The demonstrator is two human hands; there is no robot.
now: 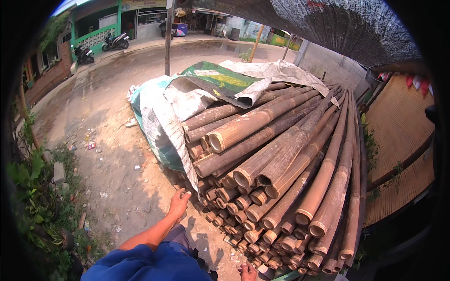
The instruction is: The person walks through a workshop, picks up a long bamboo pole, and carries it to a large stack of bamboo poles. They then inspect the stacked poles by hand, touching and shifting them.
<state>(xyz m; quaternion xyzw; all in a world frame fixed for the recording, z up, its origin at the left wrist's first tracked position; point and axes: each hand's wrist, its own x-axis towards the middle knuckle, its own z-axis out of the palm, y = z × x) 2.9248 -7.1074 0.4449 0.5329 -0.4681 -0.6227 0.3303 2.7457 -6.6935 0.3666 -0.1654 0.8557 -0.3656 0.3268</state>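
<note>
A large stack of cut bamboo poles (pixel 281 173) fills the middle and right, its round hollow ends facing me. White, green and yellow sheeting (pixel 176 100) drapes over the far left part, and one pale strip hangs down the stack's near left side. My left hand (pixel 178 204) is raised beside the lower tip of that strip, fingers loosely apart and apparently holding nothing. Whether a fingertip touches the sheeting I cannot make out. Down at the lower edge, close to the lowest pole ends, my right hand (pixel 247 271) shows only partly, its fingers curled; what they hold, if anything, is unclear.
Dirt ground (pixel 126 187) with small litter lies left of the stack, bordered by green plants (pixel 35 201). Wooden posts (pixel 168 42) stand behind it, before a road with parked motorbikes (pixel 115 42). A dark net (pixel 337 33) hangs overhead; woven bamboo panels (pixel 398 117) stand at right.
</note>
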